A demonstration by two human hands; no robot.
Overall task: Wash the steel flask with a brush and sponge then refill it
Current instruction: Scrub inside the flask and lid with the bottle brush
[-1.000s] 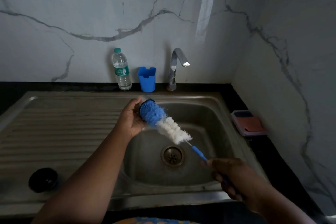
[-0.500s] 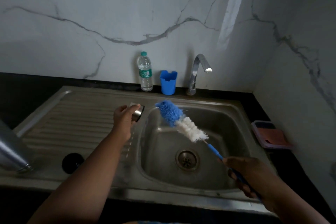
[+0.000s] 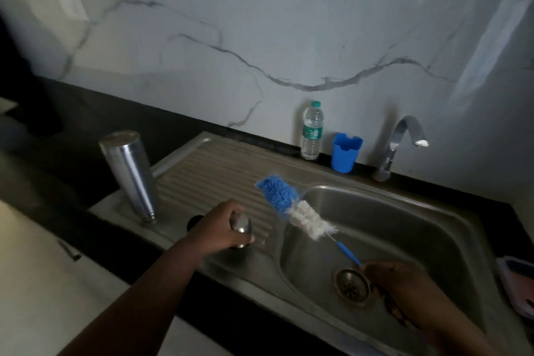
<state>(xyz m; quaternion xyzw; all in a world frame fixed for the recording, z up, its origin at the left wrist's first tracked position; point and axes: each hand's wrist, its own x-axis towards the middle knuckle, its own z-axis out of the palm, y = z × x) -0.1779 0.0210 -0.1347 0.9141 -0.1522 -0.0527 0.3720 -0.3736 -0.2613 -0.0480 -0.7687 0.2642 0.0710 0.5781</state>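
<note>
Risks first. Left hand (image 3: 218,230) has its grip curled over a small steel cap (image 3: 241,225), low over or on the ribbed drainboard (image 3: 202,182), can't tell which. Smooth, rounded metal on a sloped, probably wet surface: it could slide or roll toward the basin (image 3: 404,225) once let go. A dark round lid (image 3: 194,221) sits just behind that grip, close enough to get knocked.

Right hand (image 3: 396,280) is clamped on the thin blue handle of the bottle brush (image 3: 294,211), far back from the head. Long lever, wire-thin stem; the soft blue-and-white bristle head hangs out beyond the left grip and may drip or flick.

Steel flask (image 3: 130,173) stands inverted, left of and beyond the left grip, untouched. Tall, polished, narrow at the foot: my guess is a bump tips it easily.
</note>
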